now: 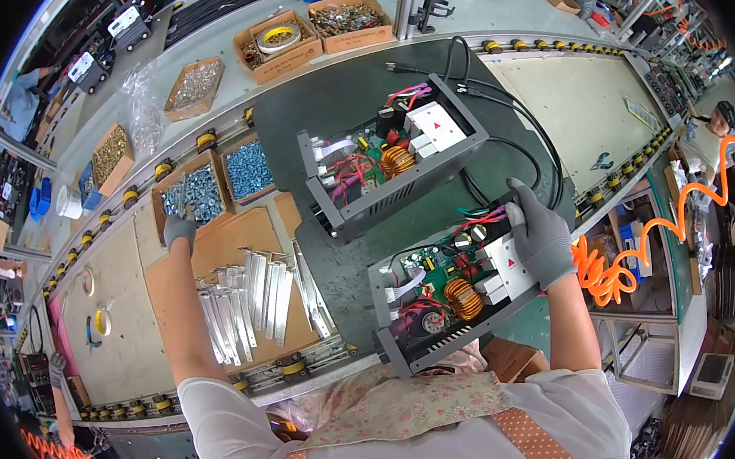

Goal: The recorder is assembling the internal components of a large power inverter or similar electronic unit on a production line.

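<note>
My left hand (pixel 180 230), in a grey glove, reaches to the near left corner of a cardboard box of silvery screws (pixel 201 198). Its fingertips point down into the box, and what they pinch, if anything, cannot be made out. At the right end of the nearer open black metal case (pixel 433 349), my gloved right hand (pixel 543 237) grips the edge beside pink and green wires. That case holds a circuit board, a copper coil (pixel 464 299) and a white plate. Behind it stands a similar open case (pixel 407 187), with black cables trailing from its right end.
Flat metal strips (pixel 257 303) lie on cardboard left of the dark mat (pixel 336 271). A box of blue screws (pixel 248 169) adjoins the silvery ones. Roller rails (pixel 292 367) edge the bench. An orange coiled hose (pixel 604 275) hangs at right. Another person's gloved hand (pixel 57 370) shows far left.
</note>
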Demonstrator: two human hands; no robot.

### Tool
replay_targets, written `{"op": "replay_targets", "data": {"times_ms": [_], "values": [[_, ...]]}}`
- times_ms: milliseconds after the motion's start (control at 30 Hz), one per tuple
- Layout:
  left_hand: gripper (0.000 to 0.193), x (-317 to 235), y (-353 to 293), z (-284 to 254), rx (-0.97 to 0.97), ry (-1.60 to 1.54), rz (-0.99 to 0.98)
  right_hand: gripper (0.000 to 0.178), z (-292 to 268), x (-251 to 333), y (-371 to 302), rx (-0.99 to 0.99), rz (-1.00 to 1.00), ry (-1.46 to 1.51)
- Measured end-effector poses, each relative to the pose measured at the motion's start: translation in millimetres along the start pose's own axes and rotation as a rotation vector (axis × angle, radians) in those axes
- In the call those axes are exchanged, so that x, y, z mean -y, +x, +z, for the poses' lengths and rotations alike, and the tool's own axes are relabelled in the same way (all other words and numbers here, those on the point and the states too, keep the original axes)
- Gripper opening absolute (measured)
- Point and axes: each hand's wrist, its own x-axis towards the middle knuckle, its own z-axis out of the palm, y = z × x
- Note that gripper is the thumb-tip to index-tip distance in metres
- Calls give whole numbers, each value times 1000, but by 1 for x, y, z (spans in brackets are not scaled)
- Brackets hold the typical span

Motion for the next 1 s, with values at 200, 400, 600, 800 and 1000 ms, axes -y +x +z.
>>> {"op": "replay_targets", "data": {"times_ms": [200,400,600,800,1000], "values": [[35,42,27,2,-91,-482,-168,39,-5,10,2,21,-5,19],[38,-95,-39,-18,-169,-606,24,39,5,3,0,-31,-50,-8],[38,-213,-85,4,-47,-554,306,38,3,13,2,-41,-90,9],[37,-255,-104,3,164,-645,211,39,-1,8,2,-4,-65,51],[37,-236,-103,-3,84,-1076,90,42,-6,10,-2,50,-111,119]]}}
